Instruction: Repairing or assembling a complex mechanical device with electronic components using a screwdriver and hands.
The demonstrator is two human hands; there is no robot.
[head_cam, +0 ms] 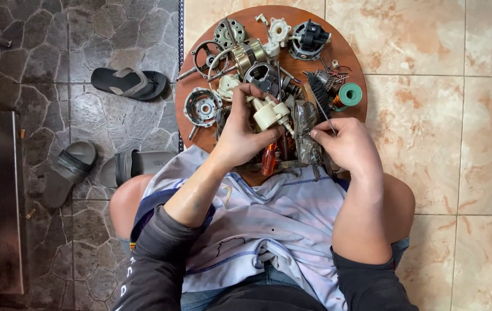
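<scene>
While the left hand (240,135) has its grip wrapped around a cream plastic motor part (270,113), the right hand (347,144) pinches a thin metal rod (325,118) between closed fingertips, just beside it. Both hover over the near edge of the round wooden tabletop (352,63), which is piled with fan motor housings (202,107), a black brush (318,89) and a green solder spool (350,94) at the right edge. Sandals (130,82) lie on the stone floor.
</scene>
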